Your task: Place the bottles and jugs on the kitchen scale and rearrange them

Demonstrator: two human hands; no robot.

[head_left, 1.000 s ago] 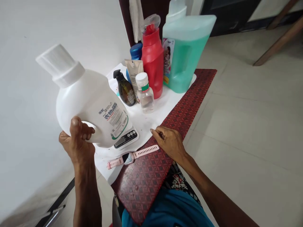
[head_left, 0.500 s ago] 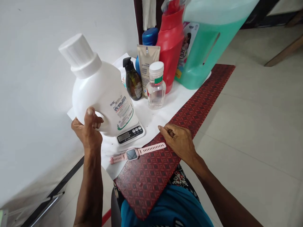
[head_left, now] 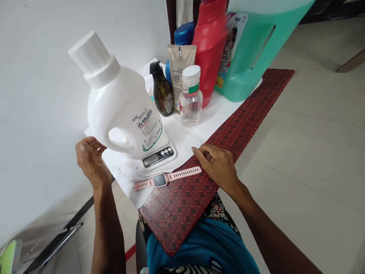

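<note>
A big white detergent bottle with a white cap and a printed label stands on a small digital kitchen scale. My left hand hovers just left of the bottle's handle, fingers loosely curved and holding nothing. My right hand rests on the red patterned board, its fingers curled under, close to the end of a pink smartwatch that lies flat in front of the scale.
Behind the scale stand a dark pump bottle, a small clear bottle with a white cap, a beige tube, a blue bottle, a red jug and a large green jug. White paper covers the board by the wall.
My left hand has set the white bottle on the scale and let go of its handle, drawing back to the left. My right hand has stayed put.
</note>
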